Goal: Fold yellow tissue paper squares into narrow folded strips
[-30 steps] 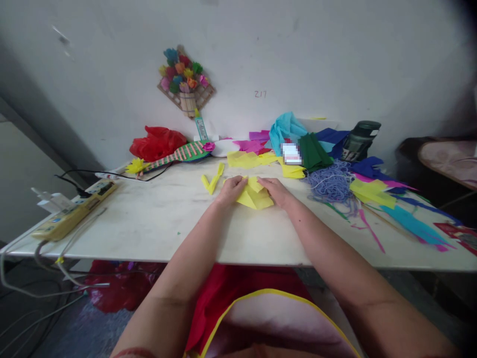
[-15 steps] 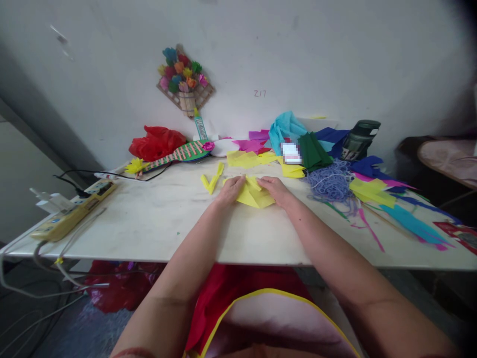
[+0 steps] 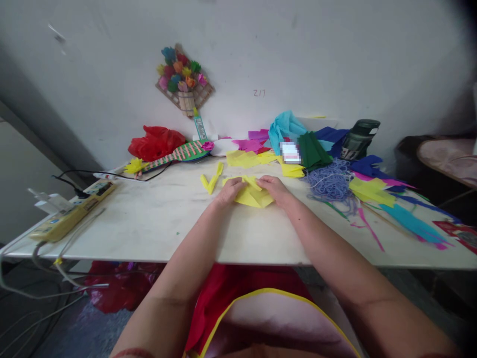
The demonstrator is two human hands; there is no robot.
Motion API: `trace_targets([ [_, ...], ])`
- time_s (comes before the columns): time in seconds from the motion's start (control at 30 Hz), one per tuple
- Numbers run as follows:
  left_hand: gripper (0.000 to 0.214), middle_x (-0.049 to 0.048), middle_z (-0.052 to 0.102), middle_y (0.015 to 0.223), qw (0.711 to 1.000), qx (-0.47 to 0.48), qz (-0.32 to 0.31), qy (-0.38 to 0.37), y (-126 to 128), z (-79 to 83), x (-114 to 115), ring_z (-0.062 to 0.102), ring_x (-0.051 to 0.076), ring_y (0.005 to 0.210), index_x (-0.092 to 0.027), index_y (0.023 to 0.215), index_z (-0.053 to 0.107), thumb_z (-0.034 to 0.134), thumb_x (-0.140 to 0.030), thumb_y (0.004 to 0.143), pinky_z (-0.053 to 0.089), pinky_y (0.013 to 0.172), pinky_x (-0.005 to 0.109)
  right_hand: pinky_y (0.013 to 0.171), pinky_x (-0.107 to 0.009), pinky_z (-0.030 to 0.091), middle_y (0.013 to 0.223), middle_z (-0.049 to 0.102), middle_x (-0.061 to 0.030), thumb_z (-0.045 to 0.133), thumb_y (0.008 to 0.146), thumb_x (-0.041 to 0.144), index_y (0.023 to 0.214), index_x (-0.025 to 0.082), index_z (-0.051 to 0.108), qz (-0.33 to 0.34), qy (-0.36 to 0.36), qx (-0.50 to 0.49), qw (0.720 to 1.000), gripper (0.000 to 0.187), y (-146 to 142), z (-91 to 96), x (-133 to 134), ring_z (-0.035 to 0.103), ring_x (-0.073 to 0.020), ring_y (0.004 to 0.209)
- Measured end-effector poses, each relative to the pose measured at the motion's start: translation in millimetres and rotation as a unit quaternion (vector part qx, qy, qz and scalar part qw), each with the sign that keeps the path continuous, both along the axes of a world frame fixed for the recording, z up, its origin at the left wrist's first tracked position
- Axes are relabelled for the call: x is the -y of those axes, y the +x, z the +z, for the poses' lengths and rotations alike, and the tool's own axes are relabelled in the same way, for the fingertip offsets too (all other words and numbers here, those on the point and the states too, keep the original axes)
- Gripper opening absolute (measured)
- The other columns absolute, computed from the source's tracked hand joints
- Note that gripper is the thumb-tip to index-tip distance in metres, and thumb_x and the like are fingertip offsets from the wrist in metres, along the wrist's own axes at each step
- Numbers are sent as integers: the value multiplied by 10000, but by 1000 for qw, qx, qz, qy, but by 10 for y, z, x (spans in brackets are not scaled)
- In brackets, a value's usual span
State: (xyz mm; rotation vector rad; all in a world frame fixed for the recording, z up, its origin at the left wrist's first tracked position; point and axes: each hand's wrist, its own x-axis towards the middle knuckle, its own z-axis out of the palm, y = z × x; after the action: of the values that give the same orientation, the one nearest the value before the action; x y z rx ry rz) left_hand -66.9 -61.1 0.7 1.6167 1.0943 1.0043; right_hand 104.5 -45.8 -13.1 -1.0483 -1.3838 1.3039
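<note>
Between both hands, low over the white table (image 3: 149, 219), is a sheet of yellow crepe paper (image 3: 255, 197) with a narrow fold along its far edge. My left hand (image 3: 230, 191) pinches its left side, and my right hand (image 3: 275, 188) grips the right side near the fold. Parts of the fingertips are hidden by the paper and the hands. Just left of my left hand lies a folded yellow strip (image 3: 211, 180) bent into a V. Farther back rest more yellow paper pieces (image 3: 242, 159).
At the right are a tangle of lavender yarn (image 3: 328, 179), dark green paper (image 3: 313, 153), a dark bottle (image 3: 359, 139) and coloured scraps. A power strip (image 3: 70, 211) with cables sits at the left edge. Along the wall lie a red bag (image 3: 156, 143) and a striped decorated piece (image 3: 182, 153).
The yellow paper has shifted slightly in my hands, and its far fold now appears flatter and straighter. Both hands stay nearly in place.
</note>
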Motion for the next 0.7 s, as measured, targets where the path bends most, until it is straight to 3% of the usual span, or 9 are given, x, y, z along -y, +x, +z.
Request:
trace_targets([
  [0.13,250,-22,476,570,1000,-10,18,12,15,-27,-15,425,83,507,-130,756,560,509,-373,724,309,474,205,518,-252,360,549,520,35,655,589,455,636,176,529,5,2,1,1000,310,-2,-8,-3,474,-110,510],
  [0.3,381,-51,451,549,995,-2,43,91,29,-48,-34,397,64,496,-169,1062,575,549,-315,711,317,484,181,508,-247,360,547,517,35,652,591,464,639,176,522,20,-1,-5,1000,320,-6,-9,7,476,-112,511],
  [0.4,365,-35,502,582,993,10,49,107,30,-66,-55,415,68,523,-171,1032,612,565,-328,706,337,506,184,494,-240,362,554,520,28,650,594,470,641,173,523,24,-5,-4,1000,327,-8,-11,10,480,-112,510],
  [0.57,334,39,643,824,993,33,46,100,16,-99,-92,540,120,715,-152,948,653,566,-369,709,409,639,213,473,-237,362,541,514,30,653,584,489,641,183,515,21,-8,12,1000,341,-7,1,19,470,-112,494],
  [0.7,339,33,643,776,995,28,55,83,9,-87,-84,544,120,680,-150,954,652,558,-365,710,406,612,213,482,-240,367,538,510,31,650,582,501,634,182,521,19,-2,21,1000,348,-10,11,29,471,-113,497],
])
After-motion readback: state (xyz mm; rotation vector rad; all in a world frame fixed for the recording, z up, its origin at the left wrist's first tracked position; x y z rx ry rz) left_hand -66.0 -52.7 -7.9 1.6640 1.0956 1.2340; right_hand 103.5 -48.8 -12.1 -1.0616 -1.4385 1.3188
